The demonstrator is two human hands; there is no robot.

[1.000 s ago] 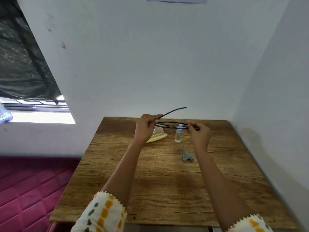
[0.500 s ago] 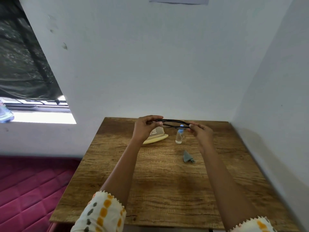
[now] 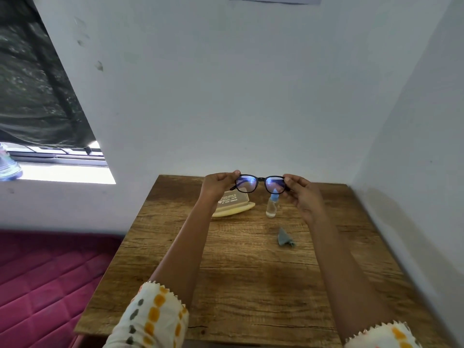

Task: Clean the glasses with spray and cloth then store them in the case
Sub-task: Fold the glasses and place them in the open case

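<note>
The left hand (image 3: 217, 183) and right hand (image 3: 301, 194) are each pinching one end of the glasses (image 3: 247, 184), holding them above the far end of the bench (image 3: 251, 285). I'd say that light grip is risking a slip onto the spray bottle (image 3: 271, 207) below, or smudged lenses.

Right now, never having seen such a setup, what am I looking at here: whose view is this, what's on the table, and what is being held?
There is no machine. A person wears one camera on the head, looking forward and down at their bare hands. The left hand and right hand each pinch one end of the black glasses, held up above a wooden table. On it are a pale yellow case, a small clear spray bottle and a crumpled grey cloth.
</note>
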